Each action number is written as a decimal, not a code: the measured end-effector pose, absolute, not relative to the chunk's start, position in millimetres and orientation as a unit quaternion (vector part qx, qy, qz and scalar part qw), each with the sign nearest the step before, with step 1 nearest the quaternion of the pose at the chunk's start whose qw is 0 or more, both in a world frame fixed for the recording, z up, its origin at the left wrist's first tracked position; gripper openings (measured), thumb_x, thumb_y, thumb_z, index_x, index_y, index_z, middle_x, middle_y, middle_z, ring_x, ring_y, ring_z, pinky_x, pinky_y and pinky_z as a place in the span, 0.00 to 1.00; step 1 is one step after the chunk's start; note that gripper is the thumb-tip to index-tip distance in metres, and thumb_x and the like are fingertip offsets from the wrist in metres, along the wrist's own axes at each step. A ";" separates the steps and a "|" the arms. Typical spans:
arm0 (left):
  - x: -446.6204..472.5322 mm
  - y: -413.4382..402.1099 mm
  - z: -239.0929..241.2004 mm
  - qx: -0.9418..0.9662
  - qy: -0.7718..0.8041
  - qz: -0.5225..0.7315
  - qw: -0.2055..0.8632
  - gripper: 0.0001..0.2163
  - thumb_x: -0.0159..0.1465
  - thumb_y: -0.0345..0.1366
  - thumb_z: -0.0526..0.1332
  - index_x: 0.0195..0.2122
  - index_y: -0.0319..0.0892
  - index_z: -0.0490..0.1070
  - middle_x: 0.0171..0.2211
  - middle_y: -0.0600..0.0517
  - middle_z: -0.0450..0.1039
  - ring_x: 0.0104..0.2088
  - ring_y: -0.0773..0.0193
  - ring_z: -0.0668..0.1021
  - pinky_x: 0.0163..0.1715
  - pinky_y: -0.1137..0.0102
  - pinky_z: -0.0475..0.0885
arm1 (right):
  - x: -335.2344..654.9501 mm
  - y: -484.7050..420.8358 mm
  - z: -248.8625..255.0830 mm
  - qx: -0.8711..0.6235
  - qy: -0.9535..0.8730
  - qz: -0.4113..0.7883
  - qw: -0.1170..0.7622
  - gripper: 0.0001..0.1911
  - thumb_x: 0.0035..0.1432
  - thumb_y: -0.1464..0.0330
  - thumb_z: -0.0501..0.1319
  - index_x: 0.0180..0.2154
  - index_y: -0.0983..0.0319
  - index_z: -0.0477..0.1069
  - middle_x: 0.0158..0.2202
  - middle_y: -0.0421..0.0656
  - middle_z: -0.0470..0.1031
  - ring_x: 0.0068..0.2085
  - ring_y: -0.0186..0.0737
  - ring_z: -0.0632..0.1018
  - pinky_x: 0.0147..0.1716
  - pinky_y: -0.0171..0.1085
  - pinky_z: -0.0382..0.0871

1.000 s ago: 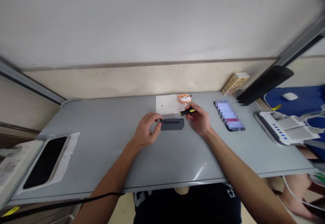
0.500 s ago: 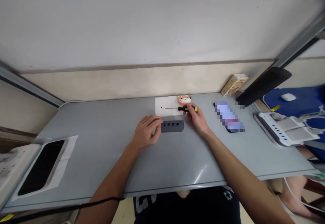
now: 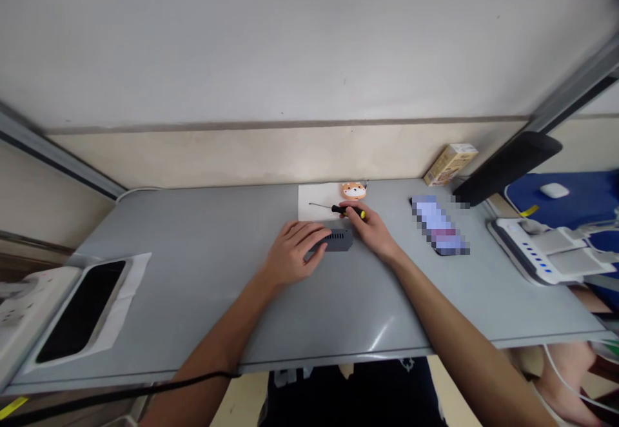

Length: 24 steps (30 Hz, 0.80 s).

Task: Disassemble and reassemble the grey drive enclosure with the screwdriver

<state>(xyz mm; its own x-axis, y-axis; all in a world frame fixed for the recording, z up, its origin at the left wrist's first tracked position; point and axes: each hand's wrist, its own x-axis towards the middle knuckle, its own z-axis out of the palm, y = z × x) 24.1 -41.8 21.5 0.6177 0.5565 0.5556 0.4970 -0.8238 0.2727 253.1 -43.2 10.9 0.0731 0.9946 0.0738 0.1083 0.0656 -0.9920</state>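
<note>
A dark grey, slotted rectangular case (image 3: 341, 240) lies on the desk. My left hand (image 3: 296, 253) is closed over its left end, thumb at the near side and fingers across the top. In my right hand (image 3: 370, 228) is a thin screwdriver (image 3: 349, 211) with a black and yellow handle, pinched between thumb and fingers. Its shaft points left over a sheet of white paper (image 3: 319, 193). The tip is at a small dark speck on that paper, probably a screw; whether they touch I cannot tell. An orange-and-white animal-face case (image 3: 354, 190) sits on the paper's right part.
Right of my hands lies a phone (image 3: 439, 226) with a lit screen. Behind it are a carton (image 3: 451, 164), a black upright panel (image 3: 507, 168) and a white charging station (image 3: 536, 253). At left, a dark-screened device (image 3: 82, 311) rests on paper beside a white power strip (image 3: 33, 311).
My left hand has moved right, further over the grey case. The screwdriver has shifted left and tilted, bringing its tip to the dark speck on the paper.
</note>
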 end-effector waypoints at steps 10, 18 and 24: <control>9.4 -32.9 23.1 0.869 0.343 0.356 0.014 0.11 0.64 0.30 0.59 0.47 0.45 0.73 0.45 0.47 0.80 0.47 0.55 0.80 0.51 0.56 0.69 | 269.3 -35.3 11.2 -0.428 -0.299 0.562 0.642 0.13 0.56 0.57 0.62 0.36 0.59 0.77 0.30 0.40 0.76 0.24 0.32 0.64 0.23 0.36 0.49; 23.7 -41.1 23.5 0.876 0.356 0.324 -0.027 0.14 0.67 0.32 0.59 0.53 0.46 0.71 0.50 0.48 0.80 0.50 0.53 0.79 0.57 0.54 0.62 | 277.9 -35.4 7.9 -0.409 -0.248 0.570 0.669 0.09 0.51 0.60 0.62 0.29 0.59 0.72 0.24 0.40 0.70 0.22 0.32 0.61 0.22 0.37 0.51; 28.7 -42.9 22.6 0.877 0.357 0.321 -0.028 0.13 0.70 0.32 0.57 0.54 0.47 0.71 0.51 0.49 0.80 0.50 0.55 0.80 0.57 0.55 0.60 | 278.8 -34.6 7.8 -0.406 -0.221 0.558 0.689 0.09 0.51 0.62 0.63 0.26 0.60 0.72 0.27 0.40 0.70 0.22 0.30 0.60 0.20 0.35 0.50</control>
